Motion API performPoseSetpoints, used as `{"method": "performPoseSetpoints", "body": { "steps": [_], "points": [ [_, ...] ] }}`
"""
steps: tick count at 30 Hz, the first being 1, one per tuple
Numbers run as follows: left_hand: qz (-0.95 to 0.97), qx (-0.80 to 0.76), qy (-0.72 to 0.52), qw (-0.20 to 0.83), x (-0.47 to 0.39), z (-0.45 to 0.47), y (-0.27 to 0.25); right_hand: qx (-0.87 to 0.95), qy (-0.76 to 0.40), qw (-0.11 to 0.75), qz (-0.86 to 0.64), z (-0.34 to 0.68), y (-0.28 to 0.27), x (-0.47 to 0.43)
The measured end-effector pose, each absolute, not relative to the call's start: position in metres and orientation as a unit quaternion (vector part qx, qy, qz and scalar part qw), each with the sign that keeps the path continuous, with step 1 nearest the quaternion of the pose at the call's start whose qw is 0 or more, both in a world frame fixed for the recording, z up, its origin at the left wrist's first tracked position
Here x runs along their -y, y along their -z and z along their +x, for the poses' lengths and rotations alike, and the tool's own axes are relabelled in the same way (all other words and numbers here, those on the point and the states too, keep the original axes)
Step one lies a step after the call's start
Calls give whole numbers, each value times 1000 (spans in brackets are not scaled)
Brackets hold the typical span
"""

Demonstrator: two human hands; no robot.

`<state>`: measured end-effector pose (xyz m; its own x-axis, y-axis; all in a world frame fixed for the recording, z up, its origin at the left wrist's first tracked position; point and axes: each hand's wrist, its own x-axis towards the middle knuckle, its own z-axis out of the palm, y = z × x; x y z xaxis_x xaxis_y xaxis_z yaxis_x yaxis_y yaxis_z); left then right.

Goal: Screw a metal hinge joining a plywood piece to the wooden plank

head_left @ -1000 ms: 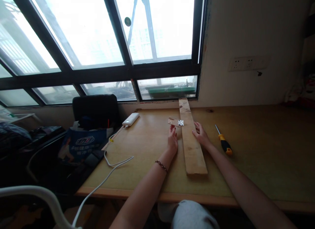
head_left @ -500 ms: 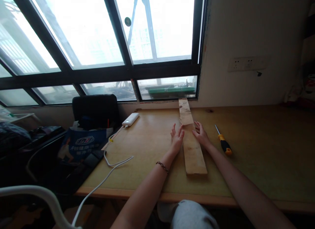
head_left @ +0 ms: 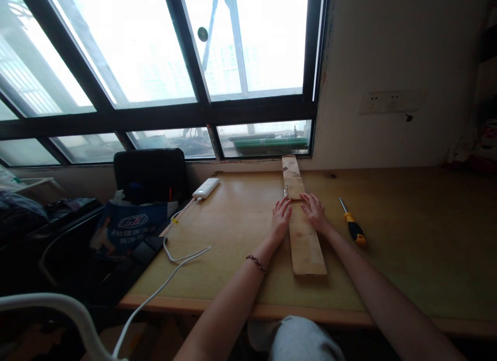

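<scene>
While the near edge of the desk (head_left: 182, 300) runs across, the wooden board (head_left: 307, 247) stops short of it, its long axis pointing toward the far edge, well apart from the left edge. To its right lies a screwdriver (head_left: 353, 226), tip aimed much the same way. The left hand (head_left: 281, 219) and right hand (head_left: 316, 215), half open with fingers bent, touch the board's opposite sides; whether either grips, I cannot tell. Just beyond the left hand, a metal hinge (head_left: 286, 191) sits at the board's left side.

Blue bag (head_left: 128, 235), before the chair (head_left: 149, 169): one oval logo, white characters below; lettering too blurred to read.
</scene>
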<state>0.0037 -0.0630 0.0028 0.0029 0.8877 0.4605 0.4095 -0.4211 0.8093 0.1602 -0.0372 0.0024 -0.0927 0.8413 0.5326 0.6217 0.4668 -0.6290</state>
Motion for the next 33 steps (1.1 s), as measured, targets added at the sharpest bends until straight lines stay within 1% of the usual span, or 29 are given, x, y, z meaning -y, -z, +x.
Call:
{"method": "performPoseSetpoints", "body": {
  "steps": [4, 6, 10, 13, 17, 20, 27, 33],
  "points": [
    [659, -478, -525, 248, 63, 4, -2, 703, -87, 510, -487, 162, -7, 41],
    [654, -475, -532, 252, 64, 4, -3, 711, -92, 509, -477, 163, -7, 41],
    [639, -477, -539, 270, 65, 5, -5, 735, -142, 471, -466, 163, -3, 36],
    [649, -479, -534, 254, 68, 4, -9, 718, -155, 504, -455, 163, -2, 35],
    [666, -482, -536, 192, 77, 3, -18, 660, -182, 565, -461, 162, -7, 39],
    [687, -482, -521, 159, 83, 3, -23, 630, -222, 576, -472, 161, -11, 42],
    [707, -487, -483, 174, 87, 6, -26, 567, -307, 585, -492, 158, -10, 41],
    [706, -497, -468, 191, 84, 7, -24, 557, -382, 613, -411, 157, -21, 46]
  ]
}}
